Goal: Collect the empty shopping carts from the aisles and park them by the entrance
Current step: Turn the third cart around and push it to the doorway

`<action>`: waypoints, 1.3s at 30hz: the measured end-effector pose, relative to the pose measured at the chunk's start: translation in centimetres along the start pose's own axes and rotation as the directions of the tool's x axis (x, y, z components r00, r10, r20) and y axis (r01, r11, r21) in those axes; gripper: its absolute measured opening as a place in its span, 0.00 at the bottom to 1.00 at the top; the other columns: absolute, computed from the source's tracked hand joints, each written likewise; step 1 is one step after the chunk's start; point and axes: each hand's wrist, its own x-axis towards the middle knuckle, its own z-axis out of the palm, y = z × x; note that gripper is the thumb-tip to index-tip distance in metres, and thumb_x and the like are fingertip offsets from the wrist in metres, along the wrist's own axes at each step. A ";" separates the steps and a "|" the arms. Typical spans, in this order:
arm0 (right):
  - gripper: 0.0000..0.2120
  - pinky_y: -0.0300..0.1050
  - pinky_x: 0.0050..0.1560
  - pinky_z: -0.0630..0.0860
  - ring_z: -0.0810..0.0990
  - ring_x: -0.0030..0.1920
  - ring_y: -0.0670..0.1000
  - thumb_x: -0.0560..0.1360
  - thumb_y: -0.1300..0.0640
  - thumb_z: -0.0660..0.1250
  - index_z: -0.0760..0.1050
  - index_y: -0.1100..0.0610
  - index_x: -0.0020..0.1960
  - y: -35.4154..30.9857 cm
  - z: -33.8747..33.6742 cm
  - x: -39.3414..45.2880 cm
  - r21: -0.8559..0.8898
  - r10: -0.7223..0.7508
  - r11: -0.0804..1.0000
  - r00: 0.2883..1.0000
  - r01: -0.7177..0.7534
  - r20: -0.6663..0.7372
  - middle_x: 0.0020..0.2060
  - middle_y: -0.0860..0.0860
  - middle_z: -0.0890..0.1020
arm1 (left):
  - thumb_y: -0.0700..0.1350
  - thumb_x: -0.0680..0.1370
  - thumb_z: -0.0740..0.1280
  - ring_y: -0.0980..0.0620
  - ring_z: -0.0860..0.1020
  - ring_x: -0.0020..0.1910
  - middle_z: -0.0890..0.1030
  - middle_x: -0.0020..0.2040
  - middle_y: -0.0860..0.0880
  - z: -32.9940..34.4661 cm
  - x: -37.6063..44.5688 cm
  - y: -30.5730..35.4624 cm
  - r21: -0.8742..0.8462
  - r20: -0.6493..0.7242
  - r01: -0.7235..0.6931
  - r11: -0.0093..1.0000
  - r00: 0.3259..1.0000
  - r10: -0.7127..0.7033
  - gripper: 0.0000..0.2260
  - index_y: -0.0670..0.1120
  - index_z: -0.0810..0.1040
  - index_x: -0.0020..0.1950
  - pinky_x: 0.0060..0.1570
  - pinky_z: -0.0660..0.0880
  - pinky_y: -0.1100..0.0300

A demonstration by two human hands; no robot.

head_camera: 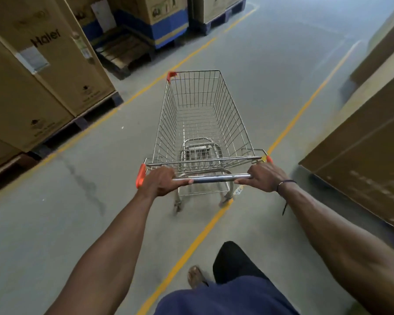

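Note:
An empty metal wire shopping cart [200, 114] with orange corner caps stands on the grey floor in front of me, in the middle of an aisle. Its chrome handle bar [216, 178] runs across between my hands. My left hand [160, 181] is wrapped around the bar's left end, beside the orange cap. My right hand [265, 177] grips the right end; a dark cord bracelet sits on that wrist. The basket holds nothing. The rear wheels are blurred.
Tall cardboard boxes on pallets [39, 83] line the left side. An empty wooden pallet [123, 53] and more boxes [164, 17] lie further back. Large brown boxes [362, 151] crowd the right. Yellow floor lines [289, 126] mark the aisle's edges.

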 end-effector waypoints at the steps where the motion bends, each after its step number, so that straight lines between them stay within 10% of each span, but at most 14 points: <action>1: 0.41 0.63 0.70 0.65 0.71 0.33 0.50 0.75 0.16 0.50 0.71 0.53 0.32 0.6 -0.1 0.5 0.007 0.030 1.000 1.000 -0.029 -0.006 0.28 0.46 0.75 | 0.89 0.65 0.48 0.51 0.77 0.33 0.76 0.28 0.52 -0.5 2.0 0.0 0.004 0.002 -0.035 0.999 0.999 0.035 0.45 0.45 0.69 0.28 0.72 0.59 0.31; 7: 0.46 0.60 0.66 0.65 0.75 0.34 0.49 0.70 0.12 0.42 0.73 0.54 0.33 6.1 -1.7 5.0 0.055 0.181 0.982 0.983 -0.179 -0.028 0.30 0.46 0.77 | 0.89 0.66 0.50 0.49 0.79 0.34 0.78 0.29 0.50 -4.1 13.8 2.3 0.035 0.020 -0.191 0.981 0.982 0.190 0.45 0.45 0.69 0.28 0.68 0.63 0.36; 13: 0.46 0.66 0.75 0.61 0.78 0.35 0.49 0.69 0.11 0.43 0.72 0.53 0.33 13.9 -3.4 12.0 0.107 0.291 0.952 0.956 -0.287 -0.024 0.31 0.47 0.79 | 0.85 0.70 0.58 0.47 0.74 0.30 0.73 0.27 0.49 -8.2 27.4 5.4 0.018 0.043 -0.346 0.938 0.938 0.345 0.38 0.48 0.64 0.31 0.34 0.66 0.52; 39: 0.49 0.69 0.80 0.56 0.74 0.30 0.45 0.65 0.10 0.40 0.71 0.54 0.32 49.4 -15.7 50.4 0.195 0.492 0.853 0.871 -0.484 0.010 0.28 0.48 0.79 | 0.86 0.70 0.53 0.47 0.77 0.32 0.77 0.31 0.48 -25.7 84.7 19.4 0.203 0.060 -0.522 0.829 0.851 0.521 0.42 0.45 0.72 0.32 0.37 0.72 0.51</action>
